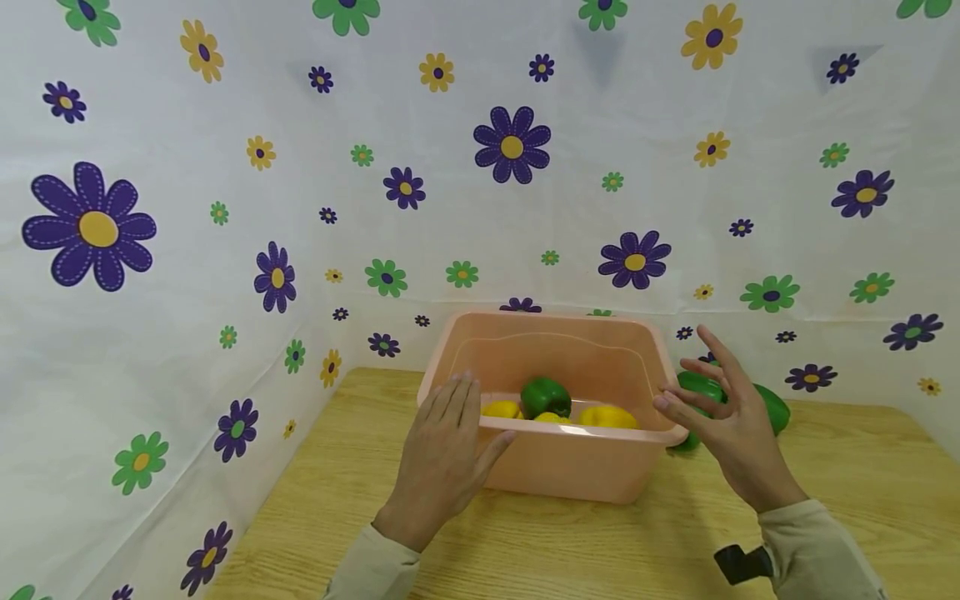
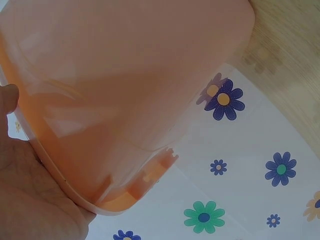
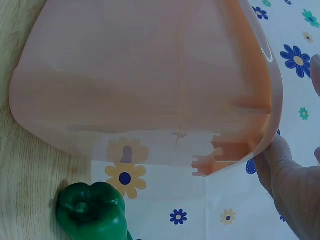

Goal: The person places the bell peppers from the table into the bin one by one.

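Note:
A pink plastic bin [image 1: 570, 467] stands on the wooden table. Inside it lie a green bell pepper [image 1: 545, 397] and yellow bell peppers [image 1: 609, 417], partly hidden by the front wall. My left hand [image 1: 442, 446] rests with straight fingers on the rim at the front left corner; the left wrist view shows the palm [image 2: 40, 190] along the rim. At the front right corner my right hand [image 1: 738, 433] has its fingers spread and raised, the thumb side by the rim. Whether it touches the rim is hard to tell.
Several green bell peppers [image 1: 772, 408] lie right of the bin, partly behind my right hand; one green pepper [image 3: 92, 210] shows in the right wrist view. A flower-patterned white sheet [image 1: 465, 208] hangs behind and to the left. A black strap piece [image 1: 742, 564] is at the right sleeve.

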The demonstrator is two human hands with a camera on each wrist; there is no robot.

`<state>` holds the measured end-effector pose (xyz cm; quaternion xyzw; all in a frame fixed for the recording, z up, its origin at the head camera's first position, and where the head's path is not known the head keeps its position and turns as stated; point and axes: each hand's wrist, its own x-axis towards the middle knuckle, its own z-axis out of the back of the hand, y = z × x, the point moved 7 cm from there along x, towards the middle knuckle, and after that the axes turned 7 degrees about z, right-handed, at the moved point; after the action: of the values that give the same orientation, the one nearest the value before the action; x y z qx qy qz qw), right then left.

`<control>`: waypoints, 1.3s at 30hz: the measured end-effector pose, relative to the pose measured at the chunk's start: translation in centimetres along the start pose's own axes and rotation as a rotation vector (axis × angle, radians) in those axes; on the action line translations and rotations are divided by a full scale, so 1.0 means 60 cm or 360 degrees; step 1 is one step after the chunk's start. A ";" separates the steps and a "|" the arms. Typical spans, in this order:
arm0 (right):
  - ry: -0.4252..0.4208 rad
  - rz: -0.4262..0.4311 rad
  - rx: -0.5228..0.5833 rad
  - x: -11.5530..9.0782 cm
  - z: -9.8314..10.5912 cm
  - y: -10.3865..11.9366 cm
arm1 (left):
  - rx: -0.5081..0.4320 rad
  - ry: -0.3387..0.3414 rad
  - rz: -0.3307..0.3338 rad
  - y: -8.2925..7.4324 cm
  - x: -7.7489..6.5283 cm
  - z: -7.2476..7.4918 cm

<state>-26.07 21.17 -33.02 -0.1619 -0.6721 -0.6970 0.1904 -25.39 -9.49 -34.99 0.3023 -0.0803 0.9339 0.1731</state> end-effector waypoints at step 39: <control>-0.0374 0.0133 -0.0027 0.039 0.088 0.010 | 0.0021 0.0047 0.0029 0.002 0.001 -0.004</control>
<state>-28.00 26.32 -31.14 -0.2720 -0.6765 -0.6704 0.1379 -25.61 -9.52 -35.15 0.2889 -0.0745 0.9403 0.1636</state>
